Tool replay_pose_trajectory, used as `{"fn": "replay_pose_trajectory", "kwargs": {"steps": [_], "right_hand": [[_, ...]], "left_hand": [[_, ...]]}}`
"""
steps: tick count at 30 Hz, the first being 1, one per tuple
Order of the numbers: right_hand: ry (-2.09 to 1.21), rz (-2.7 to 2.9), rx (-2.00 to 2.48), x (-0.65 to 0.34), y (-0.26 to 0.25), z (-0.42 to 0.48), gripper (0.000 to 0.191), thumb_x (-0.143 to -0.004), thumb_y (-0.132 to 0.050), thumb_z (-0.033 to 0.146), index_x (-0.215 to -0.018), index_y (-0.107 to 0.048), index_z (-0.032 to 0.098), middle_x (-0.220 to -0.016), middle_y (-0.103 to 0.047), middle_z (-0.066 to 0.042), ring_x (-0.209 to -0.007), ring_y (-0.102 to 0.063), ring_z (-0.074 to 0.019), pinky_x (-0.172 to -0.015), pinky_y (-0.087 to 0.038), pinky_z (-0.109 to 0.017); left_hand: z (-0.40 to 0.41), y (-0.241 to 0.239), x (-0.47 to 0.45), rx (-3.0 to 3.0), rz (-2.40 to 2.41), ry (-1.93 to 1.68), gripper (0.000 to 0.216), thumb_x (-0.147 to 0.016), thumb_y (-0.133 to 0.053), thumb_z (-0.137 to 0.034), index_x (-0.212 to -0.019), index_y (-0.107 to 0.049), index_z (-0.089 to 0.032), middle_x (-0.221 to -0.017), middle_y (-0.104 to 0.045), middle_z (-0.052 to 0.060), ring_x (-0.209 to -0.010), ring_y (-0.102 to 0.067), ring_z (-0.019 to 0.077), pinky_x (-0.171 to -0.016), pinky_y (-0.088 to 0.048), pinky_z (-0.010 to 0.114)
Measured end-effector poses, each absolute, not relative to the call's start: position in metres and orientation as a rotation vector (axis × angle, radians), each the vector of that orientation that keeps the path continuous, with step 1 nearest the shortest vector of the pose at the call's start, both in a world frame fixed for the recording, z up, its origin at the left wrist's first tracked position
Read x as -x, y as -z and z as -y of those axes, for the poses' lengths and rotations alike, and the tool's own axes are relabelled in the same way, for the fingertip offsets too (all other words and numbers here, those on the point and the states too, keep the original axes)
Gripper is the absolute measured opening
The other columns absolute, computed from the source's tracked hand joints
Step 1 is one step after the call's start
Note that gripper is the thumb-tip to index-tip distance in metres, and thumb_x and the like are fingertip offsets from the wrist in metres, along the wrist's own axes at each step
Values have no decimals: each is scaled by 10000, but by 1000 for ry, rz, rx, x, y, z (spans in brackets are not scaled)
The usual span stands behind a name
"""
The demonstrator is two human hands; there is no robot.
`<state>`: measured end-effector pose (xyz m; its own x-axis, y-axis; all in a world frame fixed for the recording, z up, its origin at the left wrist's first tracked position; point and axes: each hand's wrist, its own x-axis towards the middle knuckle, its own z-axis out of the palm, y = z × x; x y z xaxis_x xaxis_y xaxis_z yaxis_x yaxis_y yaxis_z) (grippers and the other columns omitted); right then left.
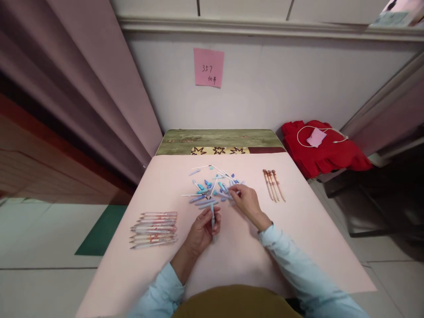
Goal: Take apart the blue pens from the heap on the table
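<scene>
Near the middle of the table my left hand (203,226) is closed around a light blue pen barrel (213,217), held roughly upright. My right hand (244,201) reaches into the right side of a loose pile of pen parts (202,187), its thumb and fingers pinched together. What those fingertips hold, if anything, is too small to make out. In the pile lie white refills (192,195), pale blue barrels (207,203) and small blue and turquoise pieces (200,187).
A row of finished-looking pens (154,229) lies at the left. Several brown-topped pens (274,185) lie at the right. Pale paper (238,256) covers the table. A red cloth (318,154) with a white cable is beyond the right edge; a pink note (208,67) hangs on the wall.
</scene>
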<state>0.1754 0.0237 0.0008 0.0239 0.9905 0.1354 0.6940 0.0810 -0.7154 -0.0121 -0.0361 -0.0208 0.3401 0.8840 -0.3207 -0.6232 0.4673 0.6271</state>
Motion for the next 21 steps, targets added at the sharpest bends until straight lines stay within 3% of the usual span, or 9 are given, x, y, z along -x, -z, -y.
{"fn": "replay_pose_trajectory", "kwargs": {"steps": [5, 11, 21], "right_hand": [[-343, 2025, 1949, -166, -6, -73, 251, -924, -496, 287, -1004, -732, 254, -1029, -725, -47, -915, -650, -187, -750, -427, -255], [-328, 2165, 1971, -149, -1, -95, 276, -941, -476, 282, -1012, -737, 228, -1048, -719, -82, -936, -650, -193, -755, -420, -259], [-339, 2272, 1954, -139, -5, -111, 220, -885, -530, 222, -952, -729, 155, -1028, -725, -150, -961, -662, -241, -799, -444, -297]], "left_hand": [[34, 21, 14, -403, -665, -1008, 383, -764, -767, -351, -1078, -659, -160, -699, -626, 4, -456, -452, 46, -436, -301, 176], [34, 20, 13, -398, -710, -999, 311, -742, -791, -362, -863, -621, -131, -682, -644, 20, -433, -452, 38, -420, -293, 164], [35, 20, 12, -432, -683, -999, 295, -729, -799, -333, -829, -604, -135, -675, -650, 24, -432, -478, 54, -418, -306, 169]]}}
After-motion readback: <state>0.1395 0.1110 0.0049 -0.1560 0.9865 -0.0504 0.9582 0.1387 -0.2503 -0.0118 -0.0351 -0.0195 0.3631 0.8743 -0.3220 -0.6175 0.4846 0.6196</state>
